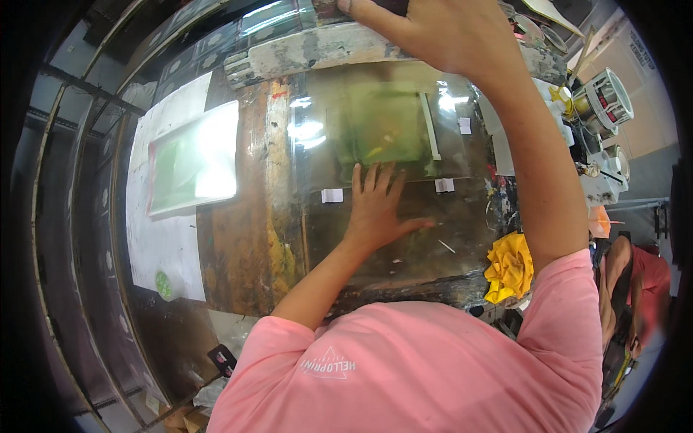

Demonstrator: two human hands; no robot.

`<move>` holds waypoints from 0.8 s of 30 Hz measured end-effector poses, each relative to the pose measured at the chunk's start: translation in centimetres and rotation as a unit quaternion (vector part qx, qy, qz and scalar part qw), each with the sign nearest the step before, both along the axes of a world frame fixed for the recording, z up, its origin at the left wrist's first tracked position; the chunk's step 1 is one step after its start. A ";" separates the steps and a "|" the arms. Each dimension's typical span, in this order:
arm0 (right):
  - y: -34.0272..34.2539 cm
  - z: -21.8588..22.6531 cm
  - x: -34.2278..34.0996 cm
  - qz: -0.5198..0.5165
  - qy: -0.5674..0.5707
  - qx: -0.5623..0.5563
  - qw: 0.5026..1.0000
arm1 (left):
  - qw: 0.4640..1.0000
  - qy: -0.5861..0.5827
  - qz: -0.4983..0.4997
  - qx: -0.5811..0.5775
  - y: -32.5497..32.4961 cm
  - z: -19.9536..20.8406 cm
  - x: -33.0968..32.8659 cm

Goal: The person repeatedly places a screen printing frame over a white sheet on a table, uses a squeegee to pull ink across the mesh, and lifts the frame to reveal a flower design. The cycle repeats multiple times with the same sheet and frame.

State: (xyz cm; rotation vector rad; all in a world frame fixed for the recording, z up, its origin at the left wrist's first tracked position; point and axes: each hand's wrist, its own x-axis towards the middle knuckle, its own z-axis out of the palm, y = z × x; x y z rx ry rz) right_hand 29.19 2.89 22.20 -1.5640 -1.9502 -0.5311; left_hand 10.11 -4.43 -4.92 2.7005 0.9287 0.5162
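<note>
My left hand point(379, 206) lies with fingers spread on a glossy flat work surface point(346, 252). Its fingertips touch the near edge of a translucent greenish sheet point(386, 126). A narrow white strip point(430, 126) runs along that sheet's right side. Small white tabs point(332, 195) stick to the surface around it. At the top edge, my right hand point(451, 36) reaches over a worn, paint-stained bar point(310, 54). Its thumb points left beside something dark. The other fingers are out of the picture, so what they hold, if anything, is hidden.
On the left, a stack of clear plastic sheets point(193, 160) rests on white paper point(189, 245), with a green round object point(164, 285) nearby. A crumpled yellow cloth point(510, 267) lies at right. Beyond stand cans point(605, 101). Metal rack bars point(54, 144) line the left; another person point(646, 289) is far right.
</note>
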 end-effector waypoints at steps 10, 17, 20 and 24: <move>-0.5 0.3 -0.4 0.018 0.018 0.004 1.000 | 0.998 -0.043 -0.005 0.046 0.3 1.1 -0.7; -3.8 -4.8 -1.6 -0.057 -0.044 -0.053 0.996 | 0.756 -0.540 0.139 -0.343 6.0 10.9 -7.0; -7.1 -9.8 -1.5 0.005 -0.046 -0.144 0.988 | 0.814 -0.441 0.151 -0.345 5.3 9.8 -8.4; -9.9 -16.4 -1.0 0.058 0.033 -0.249 0.966 | 0.921 -0.130 0.286 -0.230 3.0 4.6 -9.8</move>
